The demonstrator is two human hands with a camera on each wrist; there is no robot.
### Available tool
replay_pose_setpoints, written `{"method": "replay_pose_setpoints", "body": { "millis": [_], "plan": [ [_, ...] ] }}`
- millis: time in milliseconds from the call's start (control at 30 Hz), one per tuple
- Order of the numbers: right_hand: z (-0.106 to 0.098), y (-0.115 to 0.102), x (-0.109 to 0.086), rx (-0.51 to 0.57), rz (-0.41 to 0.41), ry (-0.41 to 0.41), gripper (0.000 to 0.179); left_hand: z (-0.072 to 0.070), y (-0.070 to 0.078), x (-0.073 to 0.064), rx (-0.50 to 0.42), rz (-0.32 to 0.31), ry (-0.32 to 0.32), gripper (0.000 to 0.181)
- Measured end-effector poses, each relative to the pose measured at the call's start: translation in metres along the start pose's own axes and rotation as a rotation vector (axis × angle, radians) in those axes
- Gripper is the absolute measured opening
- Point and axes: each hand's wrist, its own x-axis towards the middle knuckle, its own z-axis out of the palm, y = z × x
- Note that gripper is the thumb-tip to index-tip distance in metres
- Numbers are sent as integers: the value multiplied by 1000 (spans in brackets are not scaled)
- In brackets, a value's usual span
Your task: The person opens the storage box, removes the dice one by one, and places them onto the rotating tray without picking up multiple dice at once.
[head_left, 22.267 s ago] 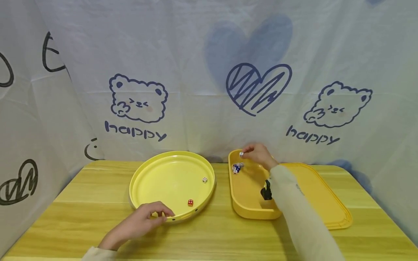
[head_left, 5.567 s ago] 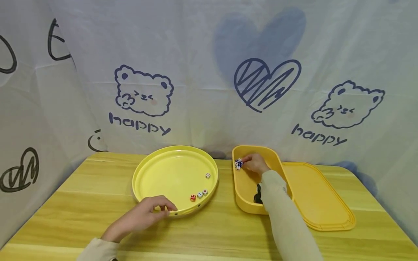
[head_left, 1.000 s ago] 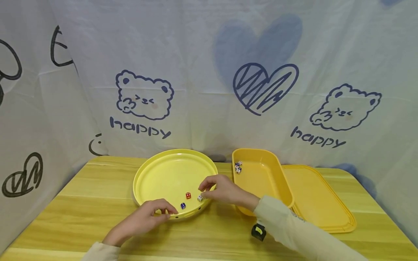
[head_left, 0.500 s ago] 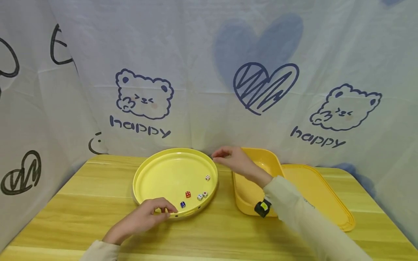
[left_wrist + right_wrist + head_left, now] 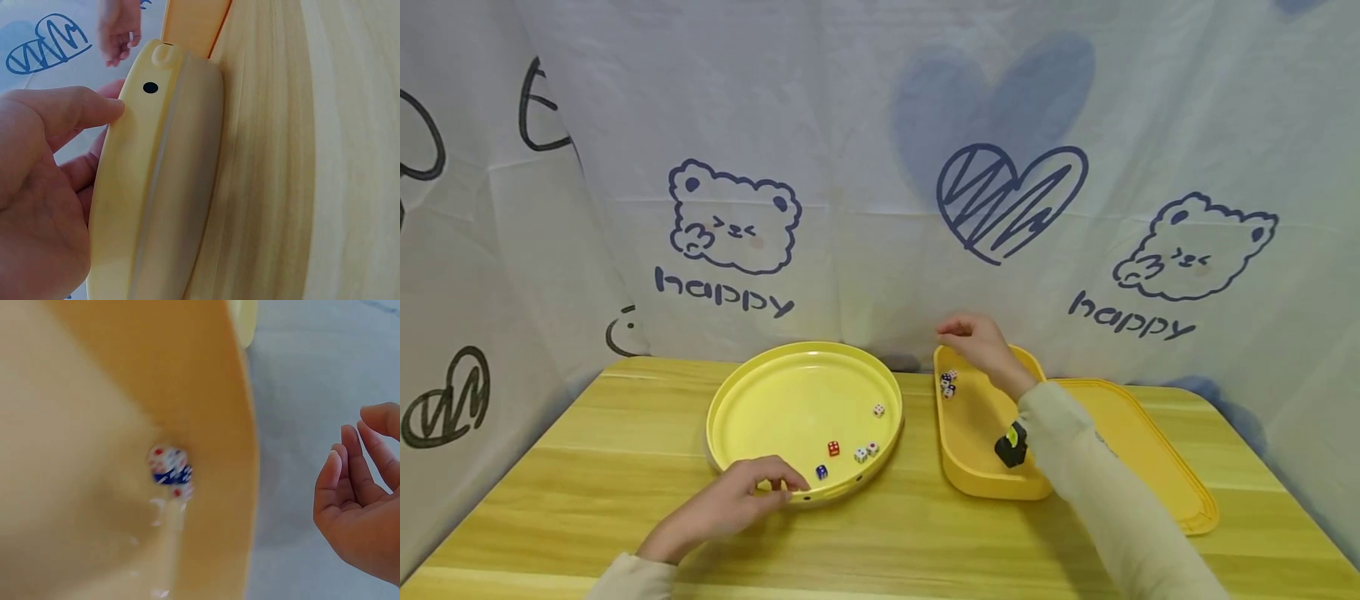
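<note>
My left hand (image 5: 733, 502) grips the near rim of a round yellow tray (image 5: 752, 400); in the left wrist view the thumb presses the outer wall and the fingers lie inside. Within the tray are a red die (image 5: 833, 448), a blue die (image 5: 822, 472), a pair of white dice (image 5: 861, 455) close together, and another white die (image 5: 878, 410) farther back. My right hand (image 5: 985, 346) hovers over the far end of an orange-yellow box (image 5: 992, 486), fingers loosely bent around nothing. Several white and blue dice (image 5: 170, 469) lie clustered at the box's left wall, below that hand.
A flat orange-yellow lid (image 5: 1138, 450) lies at the right of the box, partly under my sleeve. Everything stands on a wooden table (image 5: 850, 550). A printed white cloth (image 5: 865, 208) hangs right behind the tray and box.
Over the longer span, more white dice and the blue die came into the tray. In the last second my right hand left the tray and moved right, over the box; my left hand stayed.
</note>
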Motion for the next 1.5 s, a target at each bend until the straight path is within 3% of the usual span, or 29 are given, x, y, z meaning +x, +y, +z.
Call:
{"method": "replay_pose_setpoints", "body": {
  "millis": [333,500,900,1067,1500],
  "plan": [
    [0,39,6,92,132,45,22,0,1,2,0,-13,-10,15],
    [1,50,9,112,146,62,23,-1,3,2,-6,-16,-7,15],
    [6,78,7,1,95,21,22,0,0,2,-18,-25,-9,15],
    [8,87,9,-51,127,2,19,-1,0,2,-17,-27,-9,15],
    [15,87,4,-77,154,-92,21,0,2,2,-4,-13,-7,14]
  ]
}}
